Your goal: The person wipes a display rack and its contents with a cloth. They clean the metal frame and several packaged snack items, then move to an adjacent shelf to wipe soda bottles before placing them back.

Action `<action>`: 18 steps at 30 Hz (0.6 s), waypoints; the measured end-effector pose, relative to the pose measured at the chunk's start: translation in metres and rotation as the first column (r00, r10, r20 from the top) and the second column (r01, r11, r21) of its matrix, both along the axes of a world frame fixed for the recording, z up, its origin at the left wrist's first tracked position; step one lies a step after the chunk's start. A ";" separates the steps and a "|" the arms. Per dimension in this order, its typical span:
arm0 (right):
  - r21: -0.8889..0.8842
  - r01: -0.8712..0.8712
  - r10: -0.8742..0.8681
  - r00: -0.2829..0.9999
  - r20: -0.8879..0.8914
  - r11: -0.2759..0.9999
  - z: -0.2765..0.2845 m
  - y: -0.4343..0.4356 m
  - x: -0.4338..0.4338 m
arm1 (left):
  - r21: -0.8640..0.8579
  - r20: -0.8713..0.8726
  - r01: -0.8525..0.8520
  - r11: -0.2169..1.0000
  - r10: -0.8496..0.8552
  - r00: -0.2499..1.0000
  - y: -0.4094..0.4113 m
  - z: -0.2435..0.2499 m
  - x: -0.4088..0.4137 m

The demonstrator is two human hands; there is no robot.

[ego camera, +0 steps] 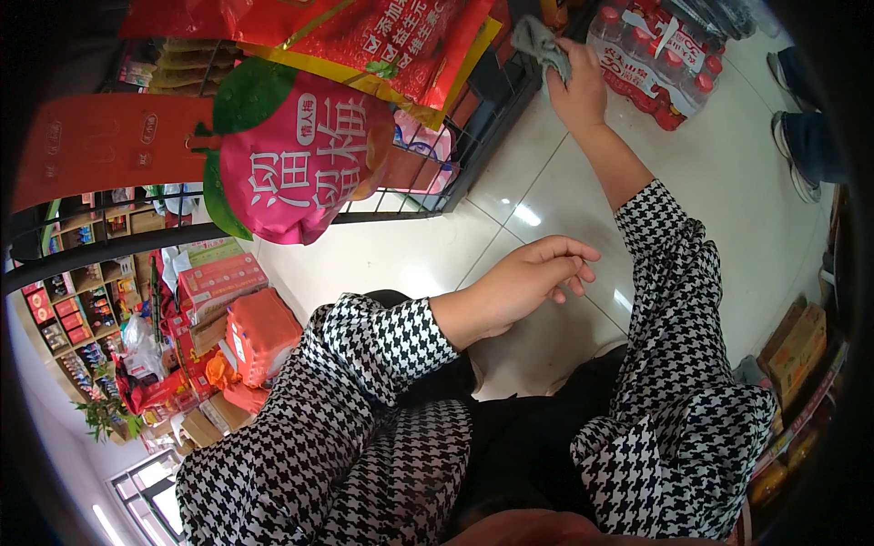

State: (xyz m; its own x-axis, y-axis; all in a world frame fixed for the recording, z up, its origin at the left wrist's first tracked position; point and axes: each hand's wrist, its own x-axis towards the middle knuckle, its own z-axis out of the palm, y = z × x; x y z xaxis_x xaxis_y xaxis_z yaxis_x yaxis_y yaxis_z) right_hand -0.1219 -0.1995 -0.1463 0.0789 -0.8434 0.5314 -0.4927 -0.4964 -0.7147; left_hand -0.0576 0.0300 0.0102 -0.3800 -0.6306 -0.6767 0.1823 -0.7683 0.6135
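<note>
My right hand (580,89) reaches forward with a grey-green cloth (539,44) gripped in its fingers. The cloth lies against the dark lower edge of a wire display rack (491,109). My left hand (522,280) hangs over the tiled floor, holding nothing, its fingers loosely curled and slightly apart. To the left of both hands, a pink plum-shaped sign (293,157) with green leaves and printed writing is fixed at the rack's end. Above it stretches a large red and yellow package-shaped panel (382,48), also printed.
A shrink-wrapped pack of red-capped bottles (655,61) stands on the floor beside my right hand. Another person's shoes (795,157) are at the right. Red cartons (263,334) and stocked shelves (82,300) lie left; a cardboard box (799,355) sits by a shelf at right.
</note>
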 end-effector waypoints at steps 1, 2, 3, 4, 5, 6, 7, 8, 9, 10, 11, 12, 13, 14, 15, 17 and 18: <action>-0.072 0.001 0.004 0.998 0.069 0.997 0.015 -0.002 0.005 | 0.000 0.000 0.000 1.000 0.000 1.000 -0.001 -0.001 -0.001; -0.144 0.007 0.013 0.990 0.138 0.990 0.024 -0.002 0.010 | 0.001 -0.001 -0.001 1.000 0.001 1.000 -0.001 -0.002 -0.001; -0.103 -0.044 0.046 0.999 0.022 0.994 0.025 -0.002 0.012 | 0.006 0.001 0.000 1.000 0.000 1.000 -0.001 -0.004 -0.002; -0.056 -0.090 0.085 0.992 -0.092 0.994 0.022 -0.001 0.014 | 0.012 0.002 0.001 1.000 -0.001 1.000 -0.002 -0.006 -0.002; -0.004 -0.131 0.128 0.971 -0.202 0.991 0.020 0.001 0.014 | 0.018 0.004 0.001 1.000 -0.001 1.000 -0.002 -0.007 -0.003; 0.199 -0.149 0.223 0.876 -0.429 0.969 0.015 0.003 0.016 | 0.023 0.009 -0.004 1.000 0.004 1.000 -0.003 -0.007 -0.005; 0.286 -0.153 0.287 0.808 -0.515 0.946 -0.001 0.005 0.010 | 0.026 0.011 0.002 1.000 -0.003 1.000 -0.004 -0.005 -0.007; 0.370 -0.148 0.354 0.729 -0.586 0.917 -0.026 0.007 0.002 | 0.028 0.013 0.007 1.000 -0.007 1.000 -0.006 -0.002 -0.008; 0.452 -0.141 0.430 0.637 -0.640 0.881 -0.029 0.009 0.001 | 0.023 0.014 0.010 1.000 -0.011 1.000 -0.004 -0.002 -0.007; 0.445 -0.116 0.390 0.702 -0.596 0.888 -0.032 0.010 0.000 | 0.019 0.015 0.014 1.000 -0.015 1.000 -0.003 -0.001 -0.006; 0.441 -0.089 0.346 0.761 -0.549 0.893 -0.036 0.012 -0.002 | 0.014 0.015 0.019 1.000 -0.020 1.000 -0.002 0.000 -0.005; 0.439 -0.064 0.303 0.812 -0.499 0.896 -0.035 0.014 -0.001 | 0.013 0.011 0.016 1.000 -0.016 1.000 0.000 -0.003 -0.002; 0.342 -0.087 0.213 0.911 -0.352 0.936 -0.022 0.011 0.000 | 0.011 0.009 0.012 1.000 -0.012 1.000 0.000 -0.002 -0.001; 0.240 -0.087 0.132 0.975 -0.180 0.967 -0.008 0.003 0.002 | 0.009 0.007 0.008 1.000 -0.008 1.000 0.000 -0.002 -0.001; 0.137 -0.066 0.065 0.998 0.008 0.988 0.008 -0.001 0.006 | 0.008 0.005 0.002 1.000 -0.002 1.000 0.000 -0.002 0.000; -0.054 -0.032 0.040 0.988 0.146 0.998 0.037 -0.007 0.015 | 0.003 0.001 0.001 1.000 -0.001 1.000 0.000 -0.004 -0.002; -0.148 0.001 0.032 0.976 0.217 0.989 0.047 -0.009 0.020 | 0.006 0.005 0.008 1.000 -0.008 1.000 -0.002 -0.004 -0.004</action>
